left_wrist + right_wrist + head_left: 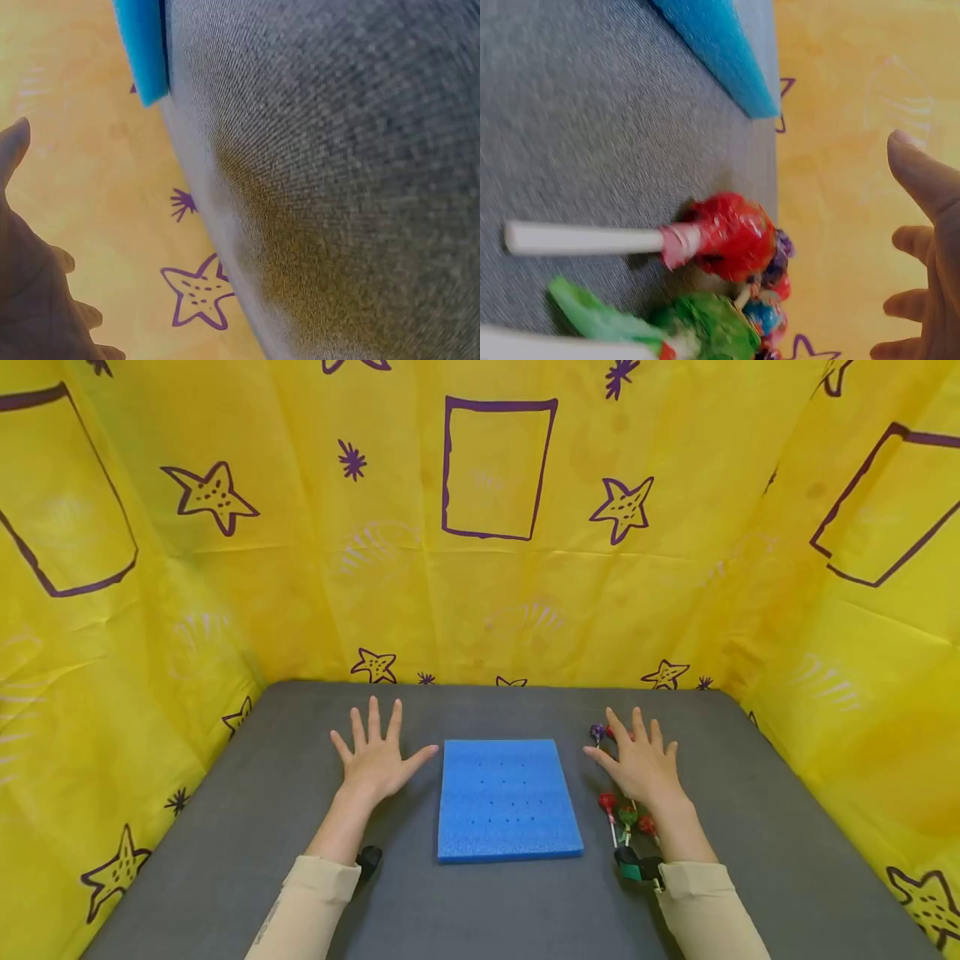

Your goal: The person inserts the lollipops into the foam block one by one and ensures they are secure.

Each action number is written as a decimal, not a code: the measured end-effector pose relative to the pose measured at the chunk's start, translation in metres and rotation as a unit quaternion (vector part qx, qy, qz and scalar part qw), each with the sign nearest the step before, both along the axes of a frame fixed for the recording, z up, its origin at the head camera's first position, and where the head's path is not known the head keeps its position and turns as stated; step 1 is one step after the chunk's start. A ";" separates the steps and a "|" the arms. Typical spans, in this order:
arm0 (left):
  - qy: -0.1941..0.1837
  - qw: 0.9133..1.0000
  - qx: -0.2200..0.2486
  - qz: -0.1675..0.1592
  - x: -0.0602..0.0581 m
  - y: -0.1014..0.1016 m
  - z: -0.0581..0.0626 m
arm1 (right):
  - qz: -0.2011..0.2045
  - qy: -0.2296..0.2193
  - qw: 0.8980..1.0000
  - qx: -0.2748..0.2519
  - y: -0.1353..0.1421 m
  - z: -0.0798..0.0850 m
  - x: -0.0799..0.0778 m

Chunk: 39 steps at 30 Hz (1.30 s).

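Note:
A blue foam block [504, 802] with rows of small holes in its top lies flat on the table. To its left my left hand [375, 767] is held with fingers spread, holding nothing. My right hand [643, 767] is spread out on the other side, above a group of lollipops and partly covering them. A red lollipop [731, 236] and a green lollipop [709, 326] lie with white sticks toward me. Beside them is another red lollipop [647, 824]. Farther back a purple lollipop [597, 732] shows by my right thumb.
The grey table [510, 910] is enclosed by yellow cloth [480, 602] at the back and both sides, printed with purple starfish and frames. Black bands [369, 862] sit under both wrists.

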<state>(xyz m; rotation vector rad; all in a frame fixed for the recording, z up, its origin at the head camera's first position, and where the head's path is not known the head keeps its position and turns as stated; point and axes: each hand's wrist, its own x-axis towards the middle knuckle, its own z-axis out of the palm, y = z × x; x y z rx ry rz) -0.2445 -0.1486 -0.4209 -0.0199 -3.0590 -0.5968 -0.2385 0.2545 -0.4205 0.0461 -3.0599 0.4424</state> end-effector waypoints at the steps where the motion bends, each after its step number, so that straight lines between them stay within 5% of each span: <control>1: -0.001 1.000 0.003 0.000 0.000 0.000 0.001 | -0.002 -0.001 1.000 -0.002 0.002 0.001 0.000; 7: -0.027 0.997 0.070 -0.009 -0.004 -0.004 0.008 | -0.012 -0.008 1.000 -0.026 0.021 0.012 -0.001; 11: -0.055 0.985 0.165 -0.018 -0.010 -0.003 0.013 | -0.007 -0.017 0.999 -0.049 0.041 0.022 -0.003; 14: -0.087 0.967 0.239 -0.021 -0.016 0.001 0.010 | 0.007 -0.018 0.997 -0.074 0.056 0.025 -0.007; 18: -0.147 0.932 0.331 -0.025 -0.024 0.009 -0.001 | 0.014 -0.030 0.994 -0.106 0.071 0.023 -0.014; 23: -0.200 0.898 0.391 -0.037 -0.032 0.016 -0.014 | 0.006 -0.060 0.989 -0.139 0.082 0.015 -0.023; 32: -0.218 0.880 0.421 -0.041 -0.041 0.026 -0.030 | -0.010 -0.067 0.982 -0.176 0.082 -0.007 -0.046; 39: -0.193 0.890 0.410 -0.045 -0.041 0.028 -0.035 | -0.013 -0.073 0.981 -0.178 0.076 -0.015 -0.056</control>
